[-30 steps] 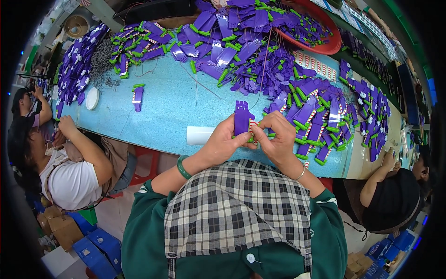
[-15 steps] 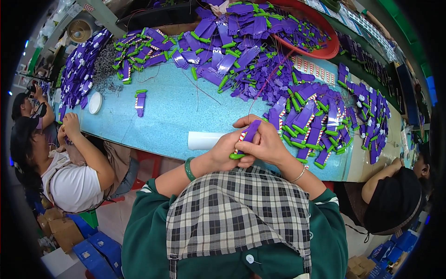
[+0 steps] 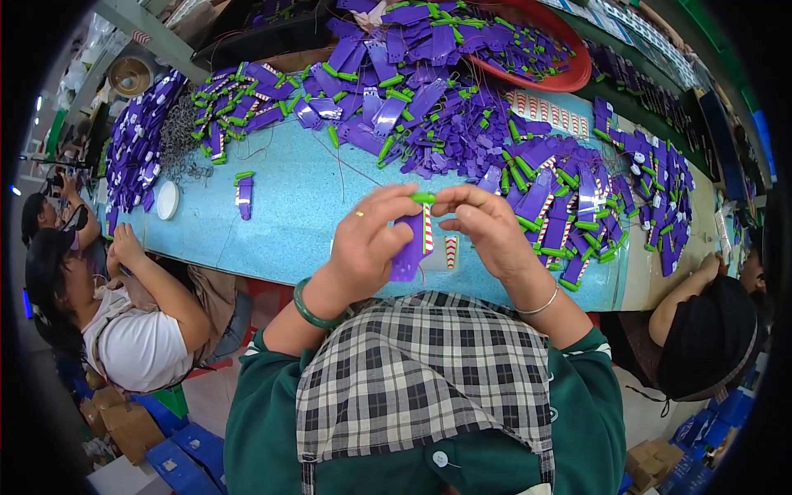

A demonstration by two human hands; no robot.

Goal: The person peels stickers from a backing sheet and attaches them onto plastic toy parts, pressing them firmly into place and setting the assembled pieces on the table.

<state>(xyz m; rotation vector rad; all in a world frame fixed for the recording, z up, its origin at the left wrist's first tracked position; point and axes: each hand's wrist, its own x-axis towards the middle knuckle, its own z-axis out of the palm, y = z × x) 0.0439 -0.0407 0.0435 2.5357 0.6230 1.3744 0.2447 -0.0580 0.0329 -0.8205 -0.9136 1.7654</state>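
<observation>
While purple pieces (image 3: 452, 136) crowd the blue table (image 3: 289, 210), co-workers (image 3: 147, 340) flank it.

A long blue-topped table (image 3: 280, 219) crosses the room. At the table's far edge rises a pale post (image 3: 147, 37); small lights (image 3: 16, 190) glow beyond its left end. Behind the table's near side are pale floor (image 3: 202, 400), cardboard boxes (image 3: 130, 431) and blue boxes (image 3: 177, 470).

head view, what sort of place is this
Probably an assembly workshop: a blue table bears heaps of purple-and-green parts, a red basin holds more, and a person in white sits alongside.
</observation>
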